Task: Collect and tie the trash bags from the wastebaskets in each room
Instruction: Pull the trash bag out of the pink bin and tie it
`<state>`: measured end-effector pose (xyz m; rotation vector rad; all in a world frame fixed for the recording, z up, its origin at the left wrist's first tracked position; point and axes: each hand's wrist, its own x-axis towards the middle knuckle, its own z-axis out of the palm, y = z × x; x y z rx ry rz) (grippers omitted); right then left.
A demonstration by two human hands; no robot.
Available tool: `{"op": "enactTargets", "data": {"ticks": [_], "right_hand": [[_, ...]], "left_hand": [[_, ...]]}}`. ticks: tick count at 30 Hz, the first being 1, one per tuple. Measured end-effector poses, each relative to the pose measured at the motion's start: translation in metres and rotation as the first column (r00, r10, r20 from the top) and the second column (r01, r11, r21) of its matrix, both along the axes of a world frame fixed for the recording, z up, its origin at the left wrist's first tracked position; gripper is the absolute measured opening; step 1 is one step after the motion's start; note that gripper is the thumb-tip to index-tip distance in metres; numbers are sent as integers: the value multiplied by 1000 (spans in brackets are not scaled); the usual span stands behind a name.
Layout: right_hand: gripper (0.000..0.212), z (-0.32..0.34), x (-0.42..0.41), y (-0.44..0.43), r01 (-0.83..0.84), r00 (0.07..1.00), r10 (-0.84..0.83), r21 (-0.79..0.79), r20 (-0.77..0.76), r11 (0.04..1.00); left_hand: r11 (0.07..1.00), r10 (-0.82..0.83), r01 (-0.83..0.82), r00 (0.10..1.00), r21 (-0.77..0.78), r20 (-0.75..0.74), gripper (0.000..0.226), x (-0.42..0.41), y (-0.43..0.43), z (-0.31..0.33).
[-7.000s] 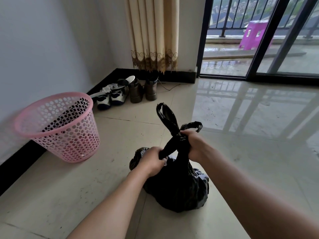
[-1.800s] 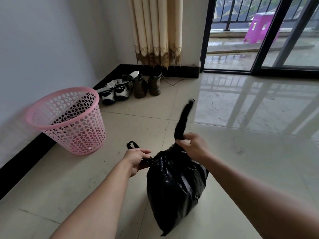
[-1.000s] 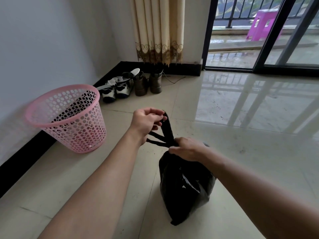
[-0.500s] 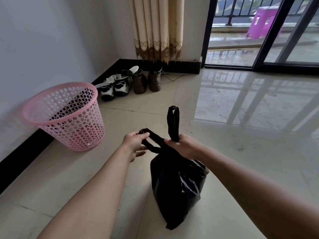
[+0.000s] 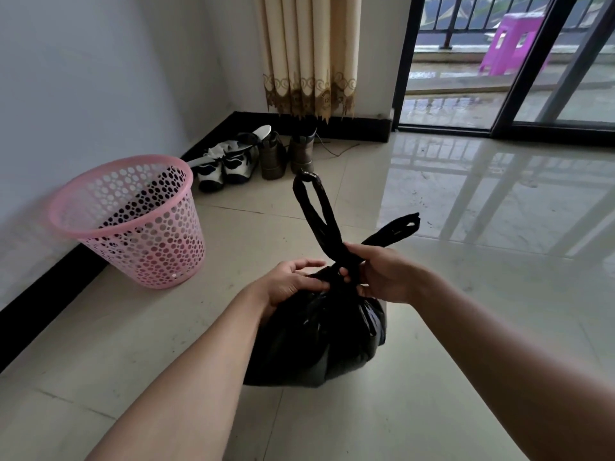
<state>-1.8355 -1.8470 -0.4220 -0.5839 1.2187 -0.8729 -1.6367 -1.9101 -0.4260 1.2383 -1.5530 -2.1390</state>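
A full black trash bag [image 5: 319, 341] sits on the tiled floor in front of me. Its two handle loops [image 5: 316, 214] stick up from a twisted knot at the neck. My right hand [image 5: 382, 277] pinches the knot where the loops cross. My left hand [image 5: 289, 282] grips the bag's neck just left of the knot, fingers pressed onto the plastic. A pink perforated wastebasket [image 5: 133, 221] stands tilted against the left wall, with no liner that I can see.
Several shoes [image 5: 246, 158] are lined up along the black baseboard under a cream curtain [image 5: 309, 54]. A sliding glass door [image 5: 499, 78] opens to a wet balcony holding a purple stool [image 5: 512, 44]. Glossy floor stretches to the right.
The bag has come down from hanging to resting on the floor. The handles, held apart half a second ago, are now crossed and pulled into a knot between both hands.
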Motion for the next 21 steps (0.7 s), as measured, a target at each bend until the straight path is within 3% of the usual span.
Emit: {"op": "enactTargets", "data": {"ticks": [4, 8, 11, 13, 15, 17, 18, 21], "right_hand": [[28, 3, -5, 2, -72, 992, 75, -26, 98, 997], [23, 7, -7, 4, -168, 980, 175, -73, 99, 983], [20, 14, -2, -1, -240, 970, 232, -129, -75, 962], [12, 15, 4, -4, -215, 929, 152, -158, -336, 964], [26, 11, 9, -9, -145, 825, 0, -212, -565, 966], [25, 5, 16, -12, -79, 724, -134, -274, -677, 959], [17, 1, 18, -13, -63, 639, -199, -309, -743, 949], [5, -6, 17, -4, -177, 259, -359, -409, -897, 895]], "left_hand": [[989, -45, 60, 993, -139, 106, 19, -2, -4, 2], [985, -4, 32, 987, -171, 162, 18, -2, -7, 4], [983, 37, -2, 982, -183, 183, 21, 2, -11, 1], [980, 42, -2, 979, -198, 199, 21, 4, -13, 0], [976, 41, 6, 977, -219, 210, 20, 4, -14, 1], [972, 38, 12, 977, -234, 208, 20, 1, -14, 4], [970, 25, 26, 979, -240, 204, 20, -1, -13, 6], [966, -51, 92, 984, -241, 171, 18, -8, -11, 14]]}}
